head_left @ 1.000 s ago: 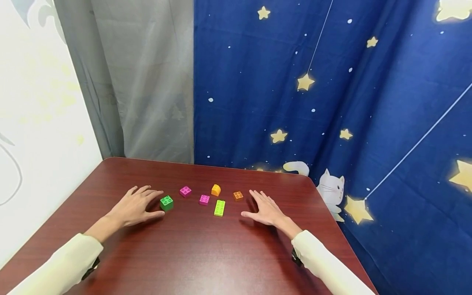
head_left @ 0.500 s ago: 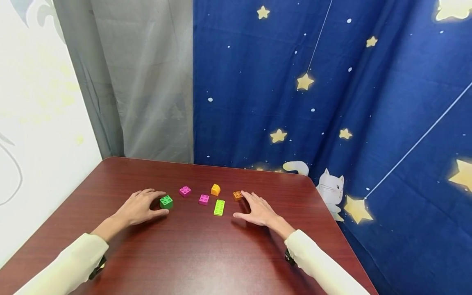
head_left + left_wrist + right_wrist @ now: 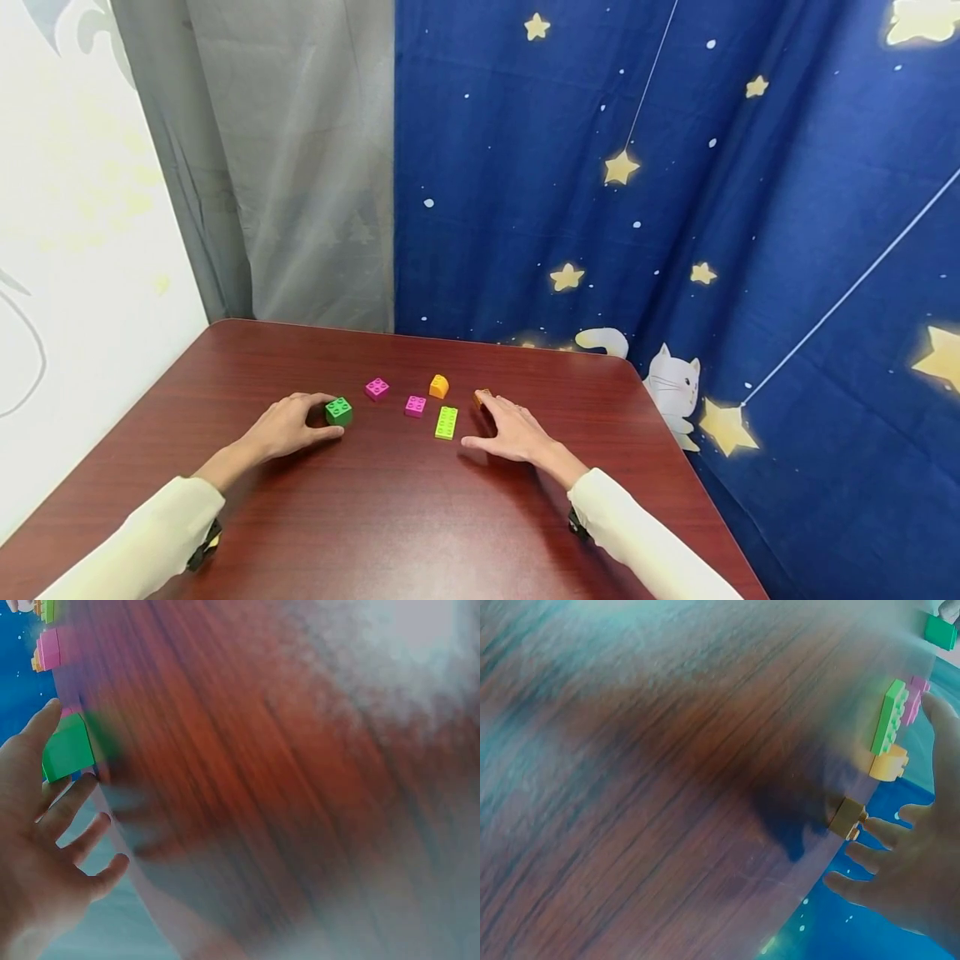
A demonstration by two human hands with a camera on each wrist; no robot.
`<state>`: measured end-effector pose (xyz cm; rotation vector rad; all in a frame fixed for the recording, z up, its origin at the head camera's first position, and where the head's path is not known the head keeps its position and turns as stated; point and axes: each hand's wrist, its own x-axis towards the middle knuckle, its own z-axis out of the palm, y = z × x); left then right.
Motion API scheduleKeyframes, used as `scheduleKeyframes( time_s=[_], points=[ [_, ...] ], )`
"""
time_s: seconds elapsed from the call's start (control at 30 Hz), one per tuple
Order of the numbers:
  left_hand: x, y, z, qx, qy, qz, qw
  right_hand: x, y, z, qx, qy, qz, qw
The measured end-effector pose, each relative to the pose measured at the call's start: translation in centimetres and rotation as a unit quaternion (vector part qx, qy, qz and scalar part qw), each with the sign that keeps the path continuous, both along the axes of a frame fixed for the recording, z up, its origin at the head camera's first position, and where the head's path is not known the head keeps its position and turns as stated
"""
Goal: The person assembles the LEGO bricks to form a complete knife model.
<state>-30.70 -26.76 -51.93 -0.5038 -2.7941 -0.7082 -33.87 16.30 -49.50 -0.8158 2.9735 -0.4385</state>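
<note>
My left hand (image 3: pixel 281 429) is around a green toy building brick (image 3: pixel 339 411), thumb on the near side and index finger on the far side. In the left wrist view the green brick (image 3: pixel 69 748) sits between the thumb and the fingers; firm contact cannot be made out. My right hand (image 3: pixel 513 429) reaches over an orange brick (image 3: pixel 480 398), partly hidden by the fingers, with the thumb spread apart. The right wrist view has the orange brick (image 3: pixel 847 818) standing on the table near the fingertips.
Between the hands lie two magenta bricks (image 3: pixel 377 388), a yellow rounded brick (image 3: pixel 438 386) and a long lime green brick (image 3: pixel 446 422). They rest on a dark red wooden table (image 3: pixel 375 517). A blue star-patterned curtain (image 3: pixel 510 208) hangs behind its far edge.
My right hand has moved left, from beside the orange brick to over it. My left hand has moved right, its thumb and index finger now around the green brick. The bricks stay in place.
</note>
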Motion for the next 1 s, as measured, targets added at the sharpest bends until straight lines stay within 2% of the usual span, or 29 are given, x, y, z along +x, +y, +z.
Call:
scheduleKeyframes(
  time_s=[0.3,0.5,0.8,1.0],
  points=[
    [-0.1,0.3,0.1,0.021,-0.007,0.010,0.9997,0.3,-1.0,0.0,-0.004,0.020,0.005,0.9998],
    [-0.3,0.3,0.1,0.036,-0.012,0.005,0.9992,0.4,-1.6,0.1,-0.013,0.030,0.015,0.9994],
    [-0.7,0.4,-0.3,0.071,-0.017,-0.045,0.9963,0.5,-2.3,-0.1,-0.007,0.027,0.030,0.9992],
    [-0.8,0.8,-0.3,0.087,-0.021,-0.057,0.9943,0.4,-2.8,-0.4,-0.011,0.020,0.042,0.9989]
  ],
)
